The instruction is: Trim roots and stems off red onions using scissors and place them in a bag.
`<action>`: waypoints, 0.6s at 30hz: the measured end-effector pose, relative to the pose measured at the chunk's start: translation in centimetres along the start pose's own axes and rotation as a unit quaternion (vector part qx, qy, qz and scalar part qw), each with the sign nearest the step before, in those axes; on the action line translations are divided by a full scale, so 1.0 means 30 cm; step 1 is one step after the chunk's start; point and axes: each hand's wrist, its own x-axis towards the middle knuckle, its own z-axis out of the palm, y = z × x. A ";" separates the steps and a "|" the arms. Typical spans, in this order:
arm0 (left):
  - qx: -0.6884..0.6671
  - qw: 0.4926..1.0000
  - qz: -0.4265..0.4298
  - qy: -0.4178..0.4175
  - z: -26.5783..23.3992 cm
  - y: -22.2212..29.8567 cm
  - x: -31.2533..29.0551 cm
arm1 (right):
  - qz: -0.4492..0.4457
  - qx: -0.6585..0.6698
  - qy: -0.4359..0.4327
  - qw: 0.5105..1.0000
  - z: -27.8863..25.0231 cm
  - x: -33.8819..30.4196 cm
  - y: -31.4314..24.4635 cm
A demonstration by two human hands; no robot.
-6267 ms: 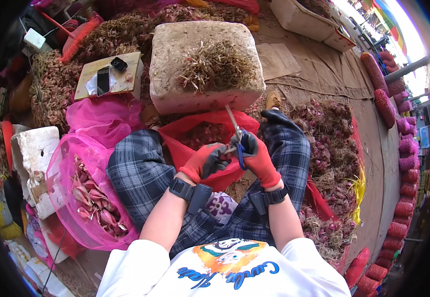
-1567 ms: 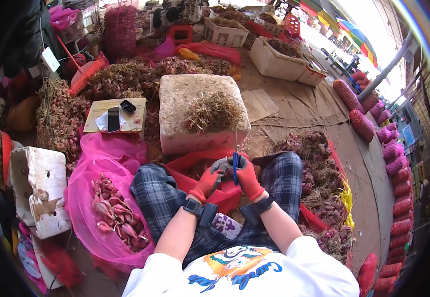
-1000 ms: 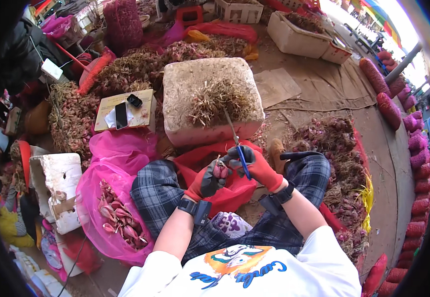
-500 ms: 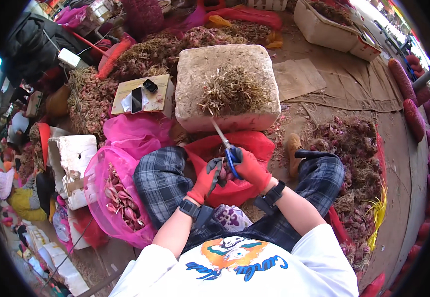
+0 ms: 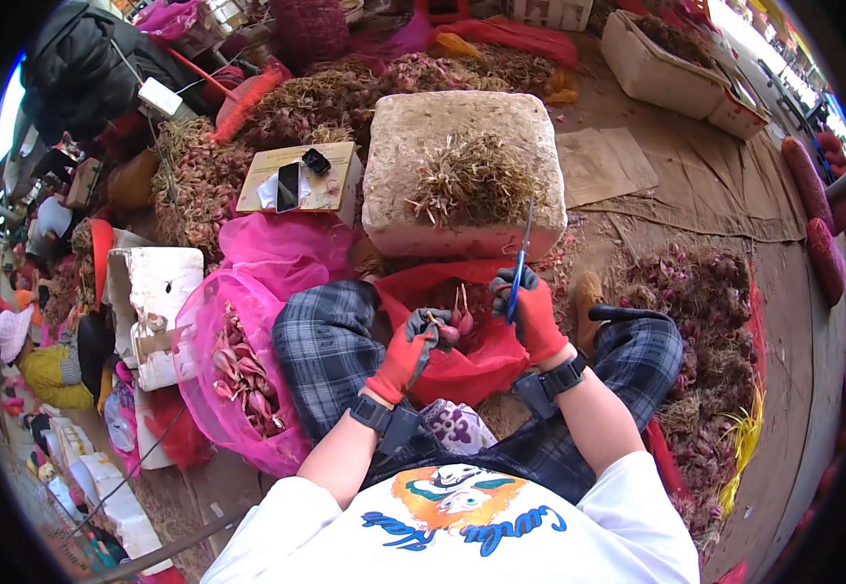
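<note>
In red-and-grey work gloves, both my hands are above a red mesh bag spread between my knees. My left hand is closed around a small bunch of shallots, their thin dry stems sticking up. To its right, my right hand grips blue-handled scissors, the blades pointing away from me toward a foam block. Trimmed dry stems and roots lie heaped on that block. The scissors are apart from the shallots.
A pink mesh bag of shallots lies by my left knee. Beyond it, a phone and a small black device rest on a box. Untrimmed shallots are piled at my right, and more heaps lie behind the block.
My hands have moved apart. The scissors have gone right and now point up and away, while the left hand shows the shallots more plainly. The view has shifted slightly.
</note>
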 end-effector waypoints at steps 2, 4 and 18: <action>-0.016 0.999 -0.026 0.032 -0.027 -0.006 -0.020 | 0.011 -0.011 -0.025 1.000 0.017 -0.005 -0.012; -0.021 0.999 -0.005 0.049 -0.029 0.016 -0.053 | 0.027 -0.023 -0.054 0.998 0.017 0.007 -0.004; 0.419 0.758 0.113 0.487 -0.372 0.498 -0.767 | -0.336 -0.637 -0.067 0.691 0.115 -0.048 0.007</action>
